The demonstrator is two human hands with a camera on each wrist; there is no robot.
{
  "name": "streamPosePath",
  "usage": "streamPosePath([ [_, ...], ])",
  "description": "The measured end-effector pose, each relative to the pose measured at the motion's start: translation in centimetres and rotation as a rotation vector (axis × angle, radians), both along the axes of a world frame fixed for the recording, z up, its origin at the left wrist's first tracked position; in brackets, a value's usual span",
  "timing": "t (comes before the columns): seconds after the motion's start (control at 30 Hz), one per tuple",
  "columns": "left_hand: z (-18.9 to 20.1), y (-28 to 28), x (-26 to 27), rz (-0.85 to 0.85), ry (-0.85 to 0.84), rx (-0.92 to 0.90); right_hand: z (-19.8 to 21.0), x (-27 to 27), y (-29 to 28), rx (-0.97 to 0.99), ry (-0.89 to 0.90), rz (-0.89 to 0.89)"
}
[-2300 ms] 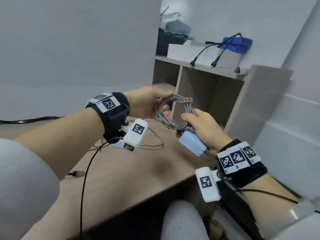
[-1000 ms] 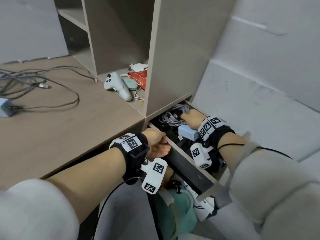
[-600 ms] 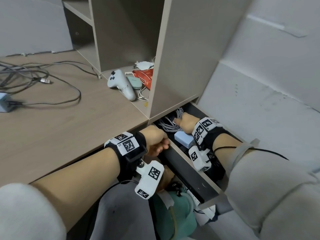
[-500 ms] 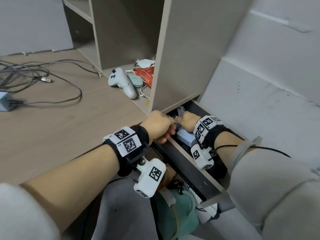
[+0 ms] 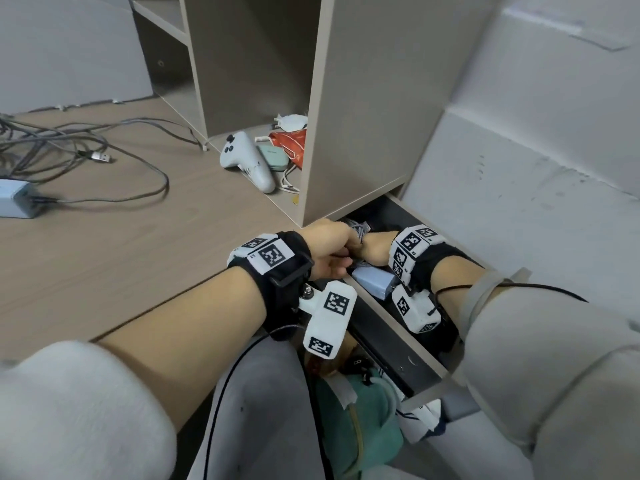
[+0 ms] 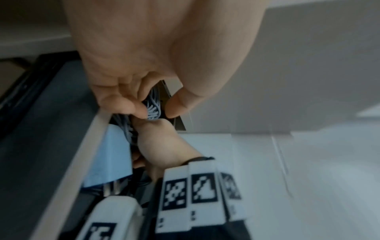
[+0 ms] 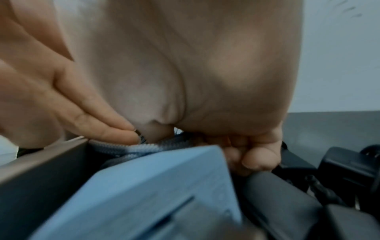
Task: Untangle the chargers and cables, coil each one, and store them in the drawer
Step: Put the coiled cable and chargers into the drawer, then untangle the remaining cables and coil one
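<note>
**Entry: both hands at the open drawer, coiled cable going in**

Drawer [image 5: 412, 344] is pulled out below the shelf unit [image 5: 356, 98], at the right end of the desk [image 5: 104, 258]. Inside it: the coiled grey braided cable [image 6: 152, 109] and its light-blue charger block [image 5: 372, 280], prongs pointing toward the person (prongs seen in left wrist view only).

Left hand [image 5: 329, 251] reaches over the drawer's near edge. Its thumb and fingertips [image 6: 123, 104] are drawn narrow, pinching a few loops of the cable.

Right hand [image 5: 375, 252] is inside the drawer, just beyond the blue block. Its fingers are curled down around the cable bundle, with the knuckles against dark items on the drawer floor (black adapter [image 7: 349, 167] lies just to the side). The two hands touch at the cable.

On the desk, well apart from the drawer: a loose tangle of grey cables [image 5: 69, 143] with a USB plug showing, and a second pale-blue charger [image 5: 17, 199] at the left edge. A white game controller [image 5: 246, 161], a mint case [image 5: 275, 161] and a red packet [image 5: 292, 147] sit in the lower shelf bay.
</note>
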State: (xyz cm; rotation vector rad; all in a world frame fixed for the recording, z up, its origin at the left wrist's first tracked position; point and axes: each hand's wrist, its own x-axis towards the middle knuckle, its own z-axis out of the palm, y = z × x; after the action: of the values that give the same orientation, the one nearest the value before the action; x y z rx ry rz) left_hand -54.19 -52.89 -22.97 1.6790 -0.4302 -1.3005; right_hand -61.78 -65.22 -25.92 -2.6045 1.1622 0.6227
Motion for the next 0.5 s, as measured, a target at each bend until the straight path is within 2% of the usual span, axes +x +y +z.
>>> streamPosePath([
  [0.1,-0.1,0.0,0.6,0.042,0.093,0.053,-0.5,0.4,-0.4,0.05,0.012,-0.011],
  [0.27,0.1,0.5,0.6,-0.003,0.154,0.053,0.6,0.0,-0.3,0.092,-0.016,-0.075],
  [0.4,-0.7,1.6,0.8,0.046,0.179,-0.025,1.8,-1.0,-0.6,0.205,-0.188,-0.253],
  [0.5,-0.1,2.7,0.4,0.049,0.18,-0.088,2.9,-2.0,-0.2,0.227,-0.241,-0.309],
])
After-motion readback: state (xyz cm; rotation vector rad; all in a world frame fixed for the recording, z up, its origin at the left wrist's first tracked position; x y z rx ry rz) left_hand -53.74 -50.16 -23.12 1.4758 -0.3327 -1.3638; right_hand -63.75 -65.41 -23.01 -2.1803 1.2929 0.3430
